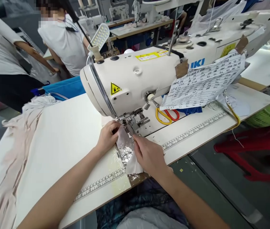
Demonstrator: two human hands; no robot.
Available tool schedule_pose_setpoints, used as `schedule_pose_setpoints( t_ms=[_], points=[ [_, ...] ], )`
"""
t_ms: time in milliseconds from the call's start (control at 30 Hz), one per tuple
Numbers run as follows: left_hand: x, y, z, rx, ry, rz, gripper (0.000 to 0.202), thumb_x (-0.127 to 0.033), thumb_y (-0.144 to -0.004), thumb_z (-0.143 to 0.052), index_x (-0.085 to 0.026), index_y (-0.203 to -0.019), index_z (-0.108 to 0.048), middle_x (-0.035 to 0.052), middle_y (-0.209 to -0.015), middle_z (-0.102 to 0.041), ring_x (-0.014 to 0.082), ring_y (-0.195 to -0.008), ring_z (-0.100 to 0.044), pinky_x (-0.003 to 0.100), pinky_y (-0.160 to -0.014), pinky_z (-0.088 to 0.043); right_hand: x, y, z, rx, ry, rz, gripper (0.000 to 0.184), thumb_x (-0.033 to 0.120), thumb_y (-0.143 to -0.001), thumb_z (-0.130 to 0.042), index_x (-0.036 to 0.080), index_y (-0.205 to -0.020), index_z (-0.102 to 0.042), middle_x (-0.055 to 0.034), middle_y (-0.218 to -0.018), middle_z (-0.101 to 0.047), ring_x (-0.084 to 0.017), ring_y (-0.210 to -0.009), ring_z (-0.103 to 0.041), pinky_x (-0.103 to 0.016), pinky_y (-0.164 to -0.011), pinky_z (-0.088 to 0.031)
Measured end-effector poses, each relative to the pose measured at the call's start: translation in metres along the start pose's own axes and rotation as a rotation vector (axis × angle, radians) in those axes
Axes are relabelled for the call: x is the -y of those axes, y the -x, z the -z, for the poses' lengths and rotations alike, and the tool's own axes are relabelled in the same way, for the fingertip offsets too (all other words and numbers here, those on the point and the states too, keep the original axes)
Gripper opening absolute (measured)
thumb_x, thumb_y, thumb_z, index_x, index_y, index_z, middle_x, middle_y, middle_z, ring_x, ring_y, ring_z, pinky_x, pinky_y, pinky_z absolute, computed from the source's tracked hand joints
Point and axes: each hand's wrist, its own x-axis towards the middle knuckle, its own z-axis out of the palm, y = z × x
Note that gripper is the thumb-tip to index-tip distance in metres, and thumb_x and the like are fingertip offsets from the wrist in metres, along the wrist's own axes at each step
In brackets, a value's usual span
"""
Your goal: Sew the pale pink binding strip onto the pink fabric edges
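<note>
Beneath the head of the sewing machine (130,73), a piece of pale fabric (124,138) is being kept between the two hands on the desk (61,133). Its long axis is being laid from the stitching area (126,122) towards the front edge of the desk, slanted slightly rightward, with a shiny film (126,153) being partly covered by it. From the left hand (107,135), the fabric is lying to the right; from the right hand (150,156), to the left. Both are touching it, the left being placed marginally closer to the stitching area. In the left grip, thumb and forefinger are being brought together on the fabric's left edge, apparently as a pinch. The right grip is being set along the opposite edge, forefinger forward and thumb lower; whether it is being clamped or merely rested there cannot be told, the contact being hidden. The left forearm is being angled in from the lower left, its wrist low over the desk; the right is being extended from the lower right, back of the hand uppermost.
</note>
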Motion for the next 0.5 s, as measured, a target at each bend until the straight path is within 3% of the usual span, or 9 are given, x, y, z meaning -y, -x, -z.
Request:
schedule_pose_setpoints(
  t_ms=[300,500],
  points=[
    [0.0073,-0.0002,-0.0047,-0.011,-0.096,-0.123,0.009,-0.024,-0.089,-0.052,-0.019,-0.086,-0.059,0.0063,-0.092,-0.068,0.0188,-0.085,-0.064,0.032,-0.074,-0.054,-0.0009,-0.004,-0.0028,-0.012,0.05,0.014,0.034,0.017,-0.099,-0.043,0.012,-0.126,-0.064,-0.01,-0.103,-0.077,-0.02,-0.076,-0.073,-0.028,-0.054,-0.046],
    [0.0043,-0.0025,-0.0055,-0.03,-0.078,-0.066,0.013,-0.027,-0.089,-0.053,-0.02,-0.079,-0.056,0.004,-0.085,-0.067,0.018,-0.078,-0.063,0.03,-0.067,-0.052,-0.0013,-0.0015,-0.0038,-0.057,0.072,0.023,0.031,0.017,-0.099,-0.044,0.014,-0.121,-0.066,-0.006,-0.097,-0.078,-0.018,-0.073,-0.073,-0.028,-0.052,-0.045]
  ],
)
